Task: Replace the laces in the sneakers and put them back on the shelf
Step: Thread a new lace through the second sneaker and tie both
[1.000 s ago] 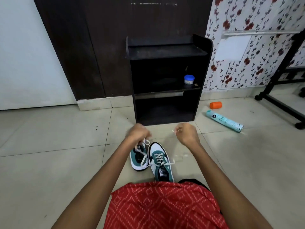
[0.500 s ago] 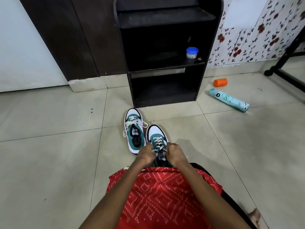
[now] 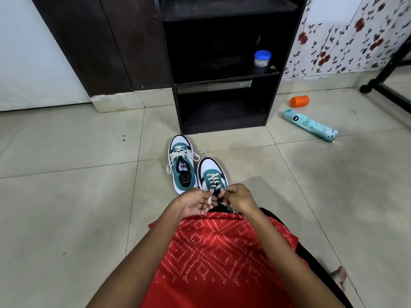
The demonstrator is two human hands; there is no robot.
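Two teal, white and black sneakers stand side by side on the tiled floor, toes toward the black shelf unit (image 3: 222,72). The left sneaker (image 3: 181,166) has its white lace tied in a loose bow. At the top eyelets of the right sneaker (image 3: 211,174), both my hands work its white lace. My left hand (image 3: 196,202) lies palm up with curled fingers holding a lace end. My right hand (image 3: 236,197) pinches the lace from the other side. The heel of the right sneaker is hidden behind my hands and red garment.
A small blue-lidded jar (image 3: 262,58) sits on the shelf unit's middle board. An orange cap (image 3: 299,101) and a teal spray can (image 3: 311,125) lie on the floor to the right. A black stand leg (image 3: 382,85) crosses the far right.
My hands dropped from chest height in front of the shelf down to the near sneaker's top eyelets and now pinch its lace. The view tilted downward and closer.
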